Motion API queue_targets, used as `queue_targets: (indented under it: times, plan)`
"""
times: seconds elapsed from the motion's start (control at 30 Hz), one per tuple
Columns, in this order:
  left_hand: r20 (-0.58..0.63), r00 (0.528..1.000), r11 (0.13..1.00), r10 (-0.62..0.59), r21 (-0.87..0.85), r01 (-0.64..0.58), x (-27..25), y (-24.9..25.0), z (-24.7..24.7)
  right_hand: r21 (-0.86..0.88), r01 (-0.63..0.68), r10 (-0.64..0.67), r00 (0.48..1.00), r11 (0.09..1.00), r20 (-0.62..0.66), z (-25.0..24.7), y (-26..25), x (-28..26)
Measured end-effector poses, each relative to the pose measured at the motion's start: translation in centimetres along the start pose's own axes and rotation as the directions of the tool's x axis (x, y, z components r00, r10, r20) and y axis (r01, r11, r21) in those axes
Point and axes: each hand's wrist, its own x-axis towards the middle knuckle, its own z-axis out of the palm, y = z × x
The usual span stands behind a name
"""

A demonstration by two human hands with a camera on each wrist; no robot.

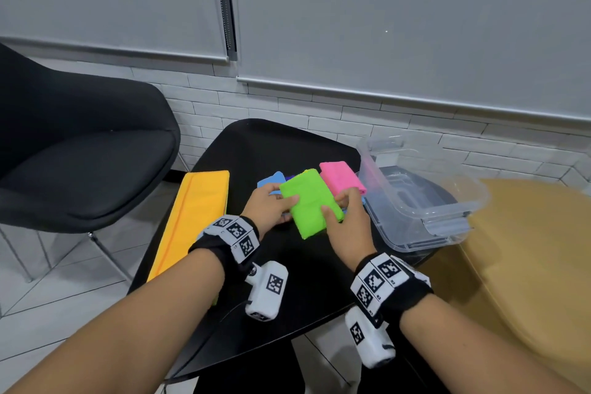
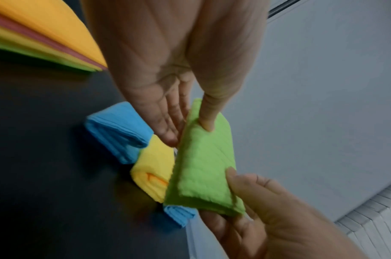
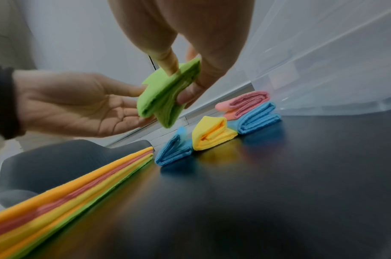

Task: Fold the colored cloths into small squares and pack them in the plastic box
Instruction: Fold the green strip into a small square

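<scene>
Black counter (image 1: 275,150) carries everything, with the clear plastic box (image 1: 425,195) just right of the right hand (image 1: 347,227) and the flat stack of unfolded cloths (image 1: 192,217) left of the left hand (image 1: 265,206). Between both hands, lifted off the counter, the folded green cloth (image 1: 311,203) is pinched at either end, each grip clamped thumb over fingers. Folded pink cloth (image 3: 245,103), blue cloths (image 3: 258,119) and yellow cloth (image 3: 212,133) lie just beyond the fingers.
</scene>
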Motion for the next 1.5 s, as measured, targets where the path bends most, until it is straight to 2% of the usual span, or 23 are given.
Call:
queue_targets:
  times: [0.13, 0.2, 0.27, 0.47, 0.57, 0.67, 0.8, 0.83, 0.97, 1.07, 1.17, 1.27, 1.4, 1.5]
  plan:
    - [-0.183, 0.980, 0.991, 0.078, 0.125, -0.056, 4.1, 0.5, 1.4, -0.072, 0.069, -0.068, 0.998, 0.995, 0.007, 0.9, -0.2, 2.2]
    - [-0.259, 0.952, 0.960, 0.161, 0.266, -0.090, 5.7, 0.6, 1.8, -0.123, 0.085, -0.084, 0.996, 0.989, 0.012, 1.5, 0.0, 3.3]
    - [-0.272, 0.931, 0.910, 0.242, 0.396, -0.121, 7.0, 0.8, 2.1, -0.170, 0.126, -0.124, 0.992, 0.977, 0.019, 2.1, 0.4, 4.2]
    - [-0.145, 0.891, 0.680, 0.430, 0.701, -0.214, 9.6, 0.4, 2.4, -0.368, 0.208, -0.169, 0.976, 0.906, 0.137, 3.6, 2.1, 6.0]
    - [-0.104, 0.894, 0.574, 0.436, 0.797, -0.187, 10.2, -0.3, 2.5, -0.439, 0.228, -0.160, 0.969, 0.869, 0.186, 4.1, 2.9, 6.1]
    - [-0.086, 0.889, 0.503, 0.450, 0.847, -0.172, 10.5, -0.8, 2.5, -0.530, 0.238, -0.132, 0.964, 0.814, 0.230, 4.3, 3.0, 6.2]
    - [-0.041, 0.897, 0.448, 0.439, 0.876, -0.179, 10.5, -1.4, 2.2, -0.705, 0.246, -0.069, 0.960, 0.665, 0.270, 4.1, 3.1, 5.7]
    - [-0.014, 0.897, 0.407, 0.442, 0.894, -0.186, 10.6, -1.5, 2.1, -0.739, 0.249, -0.077, 0.963, 0.626, 0.259, 4.0, 3.0, 5.6]
    - [0.156, 0.877, 0.087, 0.454, 0.972, -0.218, 10.8, -1.4, 1.9, -0.803, 0.295, -0.134, 0.955, 0.517, 0.265, 4.1, 2.6, 5.5]
    - [0.253, 0.897, -0.026, 0.362, 0.965, -0.262, 11.0, -1.2, 2.0, -0.816, 0.318, -0.128, 0.947, 0.482, 0.293, 4.2, 2.5, 5.8]
    - [0.269, 0.928, -0.078, 0.258, 0.963, -0.258, 11.0, -1.5, 2.1, -0.817, 0.376, 0.006, 0.907, 0.437, 0.420, 4.2, 2.5, 5.7]
    - [0.277, 0.938, -0.102, 0.208, 0.960, -0.260, 10.9, -1.9, 2.4, -0.826, 0.396, 0.037, 0.894, 0.402, 0.447, 4.2, 2.5, 5.5]
    - [0.240, 0.953, -0.007, 0.185, 0.970, -0.243, 11.2, -2.1, 2.7, -0.815, 0.384, 0.046, 0.894, 0.435, 0.446, 4.3, 2.3, 5.8]
    - [0.221, 0.962, 0.024, 0.161, 0.973, -0.228, 11.5, -2.1, 2.9, -0.804, 0.390, 0.062, 0.884, 0.448, 0.464, 4.2, 2.1, 6.2]
